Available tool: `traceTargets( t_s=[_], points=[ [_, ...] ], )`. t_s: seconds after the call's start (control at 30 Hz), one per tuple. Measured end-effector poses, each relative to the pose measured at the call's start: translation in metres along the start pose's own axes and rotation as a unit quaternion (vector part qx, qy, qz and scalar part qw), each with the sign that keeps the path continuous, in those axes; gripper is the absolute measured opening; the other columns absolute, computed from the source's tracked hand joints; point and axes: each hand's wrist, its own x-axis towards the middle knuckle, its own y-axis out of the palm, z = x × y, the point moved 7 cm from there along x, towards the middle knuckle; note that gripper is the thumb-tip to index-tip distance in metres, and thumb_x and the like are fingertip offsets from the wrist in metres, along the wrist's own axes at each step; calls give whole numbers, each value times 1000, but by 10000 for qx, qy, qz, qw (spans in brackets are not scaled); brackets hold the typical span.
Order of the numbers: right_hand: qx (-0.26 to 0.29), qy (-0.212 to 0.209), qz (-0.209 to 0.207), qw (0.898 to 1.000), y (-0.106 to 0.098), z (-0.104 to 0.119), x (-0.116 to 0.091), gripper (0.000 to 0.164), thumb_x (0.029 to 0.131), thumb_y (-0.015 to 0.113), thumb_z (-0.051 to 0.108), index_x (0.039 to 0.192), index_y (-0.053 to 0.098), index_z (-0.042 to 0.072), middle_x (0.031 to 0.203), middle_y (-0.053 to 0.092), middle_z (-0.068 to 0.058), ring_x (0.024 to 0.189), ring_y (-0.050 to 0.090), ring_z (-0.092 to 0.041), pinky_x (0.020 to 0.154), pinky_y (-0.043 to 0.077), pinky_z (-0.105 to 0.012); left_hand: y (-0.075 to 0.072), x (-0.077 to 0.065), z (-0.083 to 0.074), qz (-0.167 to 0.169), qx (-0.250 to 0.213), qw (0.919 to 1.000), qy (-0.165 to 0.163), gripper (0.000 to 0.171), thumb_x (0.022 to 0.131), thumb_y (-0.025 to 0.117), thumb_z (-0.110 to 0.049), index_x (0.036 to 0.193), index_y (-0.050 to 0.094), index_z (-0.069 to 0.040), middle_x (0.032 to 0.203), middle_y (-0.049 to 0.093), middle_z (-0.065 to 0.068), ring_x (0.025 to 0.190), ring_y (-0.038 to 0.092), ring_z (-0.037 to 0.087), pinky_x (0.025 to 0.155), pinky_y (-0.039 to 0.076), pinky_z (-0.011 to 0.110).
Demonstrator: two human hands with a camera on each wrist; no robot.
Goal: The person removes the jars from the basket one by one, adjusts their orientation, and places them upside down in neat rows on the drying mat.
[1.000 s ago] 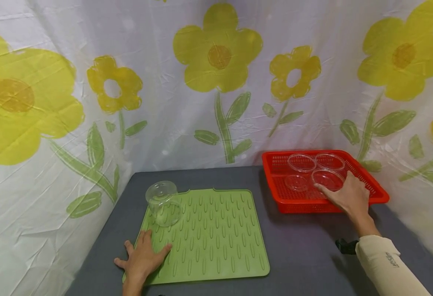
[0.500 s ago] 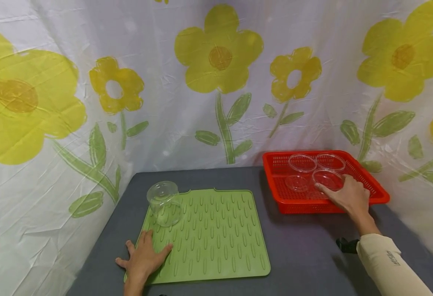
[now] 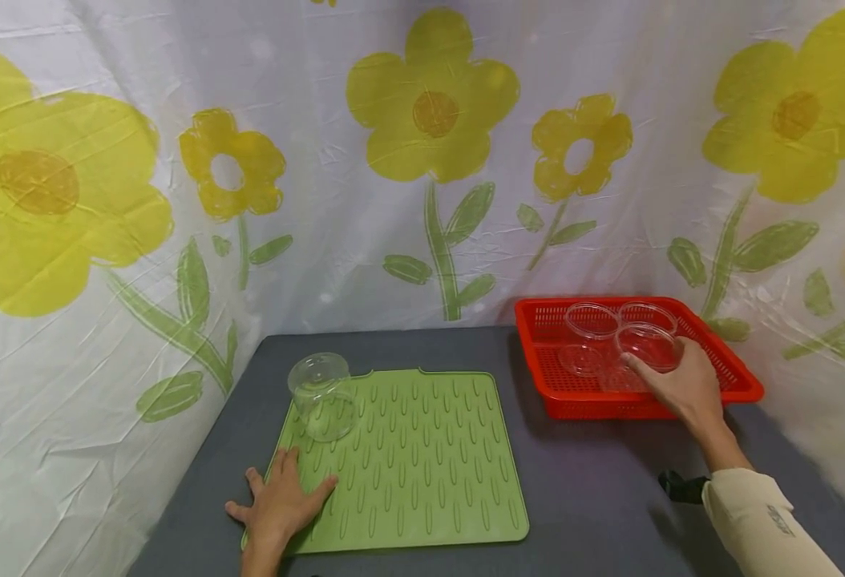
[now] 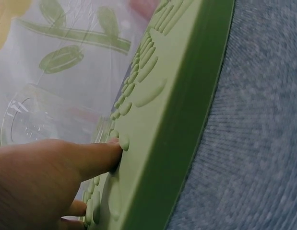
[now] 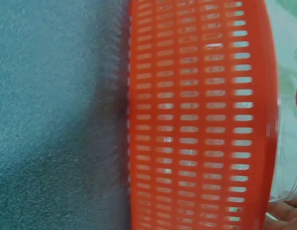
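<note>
My right hand grips a clear round plastic tub at the front of the red basket, thumb on its near side and fingers round the right. In the right wrist view, part of the clear tub shows above the basket's rim between thumb and fingers. My left hand rests, fingers spread, on the lower left corner of a green ridged mat. Another clear round tub stands at the mat's upper left, beyond my left fingers.
Two more clear tubs, one at back left and one at back right, sit in the basket. The dark grey tabletop lies between mat and basket. A flower-printed white curtain closes off the back and sides.
My right hand has closed round the front tub and raised it slightly within the basket. My left hand stays in place on the mat.
</note>
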Motion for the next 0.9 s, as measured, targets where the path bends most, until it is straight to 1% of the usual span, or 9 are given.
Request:
traceTargets(
  t_s=[0.17, 0.4, 0.47, 0.6, 0.7, 0.73, 0.77, 0.83, 0.9],
  points=[
    [239, -74, -190, 9995, -8, 8, -2, 102, 90, 69, 57, 153, 28, -13, 147, 41, -41, 132, 42, -56, 108, 37, -71, -1, -1, -2, -14, -3, 10000, 28, 107, 85, 64, -72, 156, 30, 1, 163, 19, 31, 142, -5, 72, 95, -8, 93],
    [400, -191, -312, 9985, -22, 24, -6, 101, 89, 70, 58, 154, 29, -8, 146, 44, -36, 130, 44, -52, 105, 40, -71, -1, 0, -1, 39, -32, 10000, 44, 107, 86, 63, -72, 157, 29, 1, 164, 16, 31, 142, -7, 73, 94, -9, 94],
    [417, -242, -366, 9982, -26, 29, -8, 99, 89, 70, 57, 153, 31, -7, 144, 47, -35, 127, 46, -51, 103, 41, -70, -2, 0, -2, 75, -81, 9999, 59, 110, 86, 62, -72, 159, 24, 2, 165, 14, 32, 142, -9, 73, 95, -10, 94],
    [483, -373, -457, 9971, -33, 41, -11, 92, 89, 71, 55, 151, 37, -4, 138, 52, -32, 121, 50, -48, 97, 45, -67, -5, -3, -3, 92, -307, 9994, 91, 118, 88, 64, -68, 161, 7, 5, 166, 7, 33, 141, -15, 72, 95, -14, 92],
    [555, -437, -429, 9966, -37, 50, -12, 90, 89, 72, 55, 151, 38, -2, 137, 53, -30, 120, 50, -46, 94, 47, -66, -13, -8, -8, -123, -416, 9989, 181, 119, 89, 66, -64, 162, -2, 3, 167, 2, 32, 142, -15, 71, 96, -13, 92],
    [567, -459, -416, 9965, -38, 53, -13, 90, 89, 72, 55, 151, 39, -1, 137, 53, -30, 119, 51, -46, 93, 48, -65, -16, -10, -11, -253, -409, 9986, 232, 119, 89, 66, -63, 162, -3, 1, 167, 1, 31, 143, -14, 71, 97, -10, 93],
    [573, -492, -409, 9963, -39, 57, -13, 90, 89, 72, 55, 151, 39, 0, 138, 53, -30, 119, 51, -46, 92, 48, -64, -21, -13, -14, -424, -405, 9978, 304, 118, 90, 66, -63, 162, -3, 0, 168, 1, 30, 143, -12, 71, 97, -8, 93],
    [563, -558, -396, 9961, -42, 64, -15, 89, 88, 73, 54, 151, 40, 1, 139, 54, -30, 116, 54, -45, 87, 51, -59, -30, -18, -20, -827, -434, 9945, 474, 116, 90, 67, -61, 163, -3, -3, 169, 2, 27, 145, -8, 70, 99, -2, 93],
    [556, -637, -405, 9956, -44, 71, -17, 90, 88, 74, 54, 152, 40, 1, 140, 54, -30, 114, 56, -44, 84, 52, -53, -39, -22, -28, -1257, -493, 9886, 659, 115, 90, 68, -60, 164, -2, -7, 170, 4, 24, 146, -5, 68, 100, 2, 92]
  ],
)
